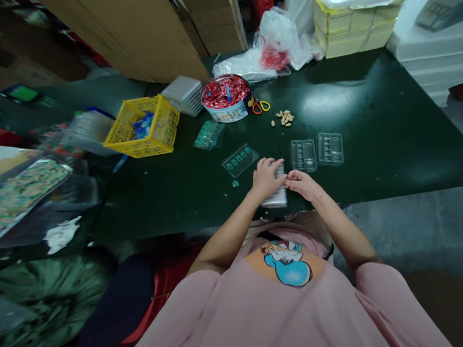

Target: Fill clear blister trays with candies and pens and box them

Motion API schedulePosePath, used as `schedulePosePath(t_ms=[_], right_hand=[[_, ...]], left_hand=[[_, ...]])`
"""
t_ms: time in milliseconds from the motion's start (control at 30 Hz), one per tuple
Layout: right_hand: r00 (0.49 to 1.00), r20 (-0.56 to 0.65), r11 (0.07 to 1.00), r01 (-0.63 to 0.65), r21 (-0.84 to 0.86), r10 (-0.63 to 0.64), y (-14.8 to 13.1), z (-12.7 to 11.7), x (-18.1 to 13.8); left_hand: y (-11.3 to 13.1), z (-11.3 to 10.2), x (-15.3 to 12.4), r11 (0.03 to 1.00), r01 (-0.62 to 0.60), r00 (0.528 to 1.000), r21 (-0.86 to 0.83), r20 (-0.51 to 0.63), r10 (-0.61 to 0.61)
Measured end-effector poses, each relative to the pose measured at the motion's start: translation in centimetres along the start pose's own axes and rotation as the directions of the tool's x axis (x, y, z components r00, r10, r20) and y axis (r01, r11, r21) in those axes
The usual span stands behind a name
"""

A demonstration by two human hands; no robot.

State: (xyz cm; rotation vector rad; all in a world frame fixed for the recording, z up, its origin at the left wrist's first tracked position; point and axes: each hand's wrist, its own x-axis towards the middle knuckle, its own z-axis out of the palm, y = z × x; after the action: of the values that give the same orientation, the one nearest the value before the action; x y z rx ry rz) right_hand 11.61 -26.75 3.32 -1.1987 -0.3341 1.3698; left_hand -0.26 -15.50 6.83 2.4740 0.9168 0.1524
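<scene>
My left hand (pixel 265 176) lies on a clear plastic blister tray (pixel 277 195) at the near edge of the dark green table (pixel 361 120), fingers curled over its top. My right hand (pixel 302 184) touches the same tray from the right, its fingers pinched together at the tray's edge. What the pinch holds is too small to see. Two empty clear trays (pixel 303 155) (pixel 330 148) lie just beyond my right hand. A clear tray holding green pieces (pixel 239 160) lies to the left of my left hand, with a loose green piece (pixel 235 183) near it.
A round tin of red-wrapped items (pixel 226 96), scissors (pixel 259 106) and a heap of peanuts (pixel 285 117) sit further back. A yellow basket (pixel 142 126), a stack of clear trays (pixel 183 94) and another tray of green pieces (pixel 210 135) are on the left. Cardboard boxes (pixel 144 33) and plastic bags (pixel 277 41) line the far edge.
</scene>
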Motion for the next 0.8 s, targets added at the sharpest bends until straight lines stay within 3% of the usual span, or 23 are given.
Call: schedulePosePath(t_ms=[267,500,633,800], right_hand=[[0.999,-0.026,0.999,-0.019,-0.030,0.019,-0.2,0.2,0.3],[0.998,-0.059,0.992,-0.017,0.126,0.025,1.0,-0.1,0.7],[0.997,-0.067,0.985,-0.012,0.170,0.024,1.0,-2.6,-0.3],[0.997,-0.064,0.991,-0.030,0.130,0.039,0.0,-8.3,-3.2]], left_hand=[[-0.3,0.1,0.1,1.000,-0.022,1.000,0.008,-0.008,0.022],[-0.4,-0.2,0.2,0.999,-0.032,0.999,-0.011,0.011,0.032],[-0.6,-0.2,0.2,0.999,-0.034,0.999,-0.014,-0.018,0.033],[-0.6,-0.1,0.1,1.000,-0.017,0.999,-0.011,-0.028,0.016]])
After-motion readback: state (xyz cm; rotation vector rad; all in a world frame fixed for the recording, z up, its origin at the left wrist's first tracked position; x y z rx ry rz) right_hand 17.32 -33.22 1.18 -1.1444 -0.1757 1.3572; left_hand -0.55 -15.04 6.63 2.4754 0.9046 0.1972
